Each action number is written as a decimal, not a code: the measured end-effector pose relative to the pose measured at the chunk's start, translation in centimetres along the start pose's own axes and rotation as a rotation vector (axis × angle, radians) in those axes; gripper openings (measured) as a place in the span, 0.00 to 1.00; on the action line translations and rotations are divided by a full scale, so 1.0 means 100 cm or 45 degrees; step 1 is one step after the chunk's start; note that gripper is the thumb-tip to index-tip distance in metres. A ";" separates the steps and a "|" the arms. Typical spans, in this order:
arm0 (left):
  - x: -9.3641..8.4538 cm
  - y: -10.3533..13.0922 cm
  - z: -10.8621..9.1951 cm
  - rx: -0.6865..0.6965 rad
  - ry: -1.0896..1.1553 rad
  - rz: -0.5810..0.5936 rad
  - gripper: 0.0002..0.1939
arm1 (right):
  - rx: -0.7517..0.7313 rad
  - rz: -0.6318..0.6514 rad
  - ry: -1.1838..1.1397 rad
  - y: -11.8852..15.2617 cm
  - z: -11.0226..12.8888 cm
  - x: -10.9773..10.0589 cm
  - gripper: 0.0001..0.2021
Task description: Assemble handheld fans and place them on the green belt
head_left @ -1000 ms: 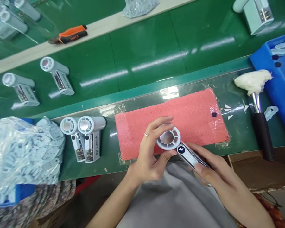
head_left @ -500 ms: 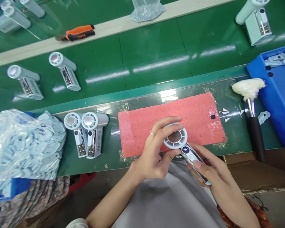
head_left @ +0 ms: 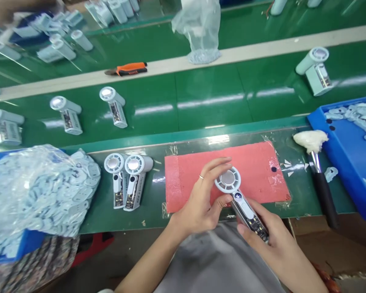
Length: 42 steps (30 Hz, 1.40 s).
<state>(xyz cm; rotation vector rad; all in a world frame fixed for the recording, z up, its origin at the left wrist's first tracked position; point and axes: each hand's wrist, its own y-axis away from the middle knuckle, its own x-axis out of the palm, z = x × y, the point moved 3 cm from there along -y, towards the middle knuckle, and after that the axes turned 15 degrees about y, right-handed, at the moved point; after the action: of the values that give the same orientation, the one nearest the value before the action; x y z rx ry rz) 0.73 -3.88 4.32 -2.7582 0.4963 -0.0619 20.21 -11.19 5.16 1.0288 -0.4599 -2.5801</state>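
A light blue handheld fan (head_left: 246, 209) is held between both hands over the near edge of the red mat (head_left: 198, 171). My left hand (head_left: 204, 199), with a ring on one finger, is closed on the fan's round head. Lower down, my right hand (head_left: 270, 236) grips the handle from the side, its thumb beside the exposed circuit board. The fan's small round display is lit, and a pale strip with a button lies below it. Two similar fans (head_left: 114, 162) (head_left: 134, 165) stand side by side left of the mat.
A plastic bag of pale blue parts (head_left: 45, 191) fills the left. At right are a black-handled tool with a white wrapped head (head_left: 325, 195) and a blue tray (head_left: 350, 162) of parts. Beyond, several fans stand on the green surface, with orange pliers (head_left: 131, 68) on a pale rail.
The view has shifted, so the bench sits lower and further right. My right thumb has moved off the front of the handle, and the circuit board there now shows.
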 end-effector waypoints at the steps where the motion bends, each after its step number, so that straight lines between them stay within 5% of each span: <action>1: -0.004 0.001 -0.001 -0.016 -0.054 0.002 0.30 | -0.043 -0.044 0.110 -0.006 0.001 -0.002 0.27; 4: -0.026 0.007 -0.004 -0.050 -0.284 -0.030 0.34 | -0.134 -0.355 0.524 -0.035 0.006 -0.010 0.28; 8: -0.063 0.025 -0.010 -0.092 -0.555 -0.091 0.26 | -0.077 -0.642 1.026 -0.087 0.026 -0.021 0.32; 17: -0.124 0.044 -0.049 0.115 -0.980 -0.189 0.20 | 0.160 -0.483 1.145 -0.219 0.075 -0.042 0.23; 21: -0.185 0.024 -0.054 -0.009 -1.373 -0.122 0.25 | 0.257 -0.490 1.061 -0.281 0.089 -0.059 0.22; 24: -0.245 -0.007 -0.039 -0.255 -1.695 0.070 0.33 | 0.269 -0.491 0.974 -0.300 0.097 -0.064 0.21; 28: -0.309 -0.064 -0.005 -0.341 -1.728 0.239 0.38 | 0.210 -0.518 0.913 -0.279 0.092 -0.066 0.22; 33: -0.341 -0.111 0.032 -0.294 -1.691 0.353 0.25 | 0.096 -0.624 0.902 -0.191 0.028 -0.098 0.18; 38: -0.341 -0.119 0.020 -0.022 -1.662 0.360 0.25 | 0.556 -0.994 0.931 -0.078 -0.102 -0.182 0.13; 42: -0.295 -0.120 0.000 0.044 -1.523 0.337 0.28 | 0.742 -1.044 0.993 -0.032 -0.187 -0.220 0.13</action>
<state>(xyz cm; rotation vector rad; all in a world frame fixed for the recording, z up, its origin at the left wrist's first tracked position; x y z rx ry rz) -22.93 16.95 8.83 -2.1225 0.4579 1.4800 47.91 -2.56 4.19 2.7429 -0.6753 -2.3238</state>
